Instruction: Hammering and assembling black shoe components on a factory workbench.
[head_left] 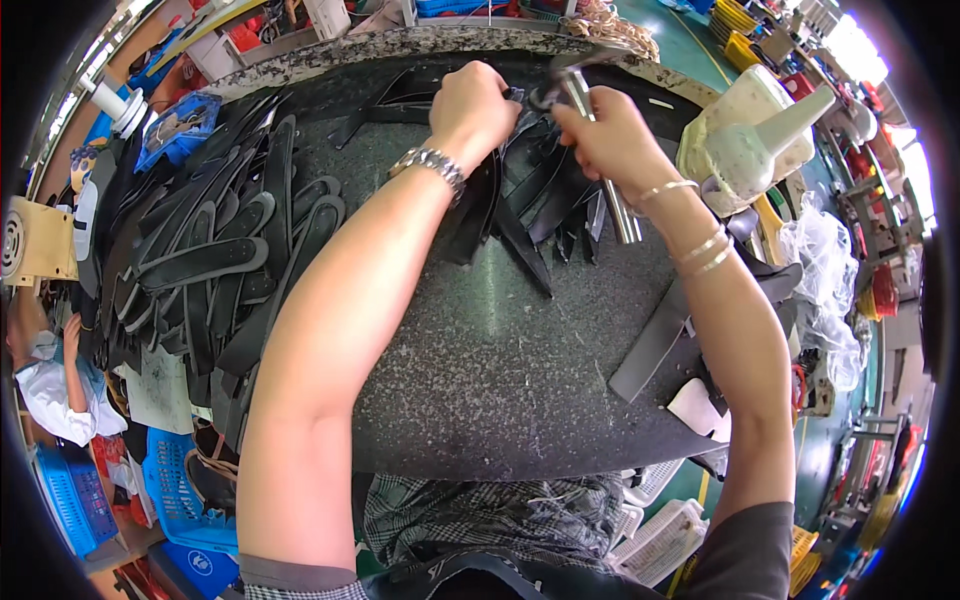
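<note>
Beneath the fingers of both hands: one dark, speckled work surface (480,390), its near edge curved.

Left hand (470,108): fingers curled tightly inward, back of the hand uppermost; a dark piece (516,95) held at the thumb side, its kind too small to tell. Metal-link bracelet (432,166) at the wrist.

Right hand (622,140): fingers wrapped around one metal hammer (577,95). Head, somewhat blurred, beyond the fingers; bare end of the handle projecting below them, toward the person. Pale bangles (708,248) on the forearm.

Below and between the two sets of fingers: loose black strips (522,252), overlapping, tips fanned toward the person.

Well to the left of the left fingers: large heap of black strips (205,250), many with rounded ends and paler edges. Past its far end, one blue basket (180,132).

Right of the right fingers, near: pale plastic container with tapering spout (738,155). Farther right and nearer the person: clear plastic bag (825,250), crumpled.

Below the right fingers, well apart: one broad dark strip (655,345), lying flat, slanted; beside it, one whitish piece (700,408), partly behind the forearm.
</note>
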